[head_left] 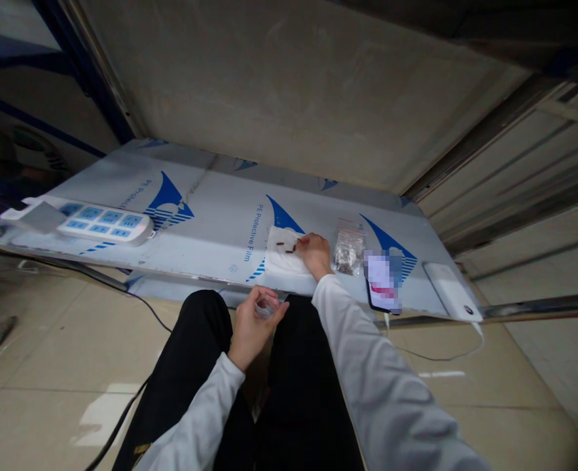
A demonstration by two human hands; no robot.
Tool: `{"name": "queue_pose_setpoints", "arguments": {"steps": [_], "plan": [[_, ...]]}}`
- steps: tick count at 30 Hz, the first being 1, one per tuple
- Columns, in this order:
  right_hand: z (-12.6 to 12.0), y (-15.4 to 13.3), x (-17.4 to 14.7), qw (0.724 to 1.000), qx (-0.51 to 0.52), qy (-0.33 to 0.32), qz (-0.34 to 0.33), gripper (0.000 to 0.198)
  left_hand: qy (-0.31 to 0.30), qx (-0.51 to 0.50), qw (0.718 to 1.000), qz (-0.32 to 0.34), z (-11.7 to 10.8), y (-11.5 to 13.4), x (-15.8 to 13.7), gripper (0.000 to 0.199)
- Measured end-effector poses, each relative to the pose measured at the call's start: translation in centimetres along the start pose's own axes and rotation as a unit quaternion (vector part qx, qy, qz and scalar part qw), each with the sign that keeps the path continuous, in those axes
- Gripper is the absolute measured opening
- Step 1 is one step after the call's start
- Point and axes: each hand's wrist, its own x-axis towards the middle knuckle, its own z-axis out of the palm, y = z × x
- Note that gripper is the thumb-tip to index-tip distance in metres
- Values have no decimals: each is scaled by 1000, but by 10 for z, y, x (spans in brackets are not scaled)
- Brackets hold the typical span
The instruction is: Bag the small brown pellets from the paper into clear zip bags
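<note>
My left hand (pixel 252 327) is closed around a small clear plastic container (pixel 266 305), held over my lap just off the table's front edge. On the table lies a white tissue (pixel 281 260) with several small dark brown pieces (pixel 289 251) on it. My right hand (pixel 314 252) rests at the tissue's right side, fingertips pinched together beside the brown pieces. Whatever those fingertips hold is too small to make out. Right of that hand sits a clear zip bag (pixel 349 245) with small dark contents.
A phone (pixel 381 281) with a lit screen lies right of the bag, and a white power bank (pixel 450 291) with a cable is farther right. A white power strip (pixel 107 222) lies at the left. Film-covered metal tabletop (pixel 210 242) spans the view, with a panel behind it.
</note>
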Motion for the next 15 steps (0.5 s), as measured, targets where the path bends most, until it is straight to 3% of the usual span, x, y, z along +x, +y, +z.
{"name": "queue_pose_setpoints", "arguments": {"steps": [9, 15], "plan": [[4, -15, -1, 1000, -12, -12, 14, 16, -7, -1, 1000, 6, 0, -1, 3, 25], [-7, -4, 3, 991, 18, -40, -123, 23, 10, -5, 1000, 0, -3, 2, 3, 25]]}}
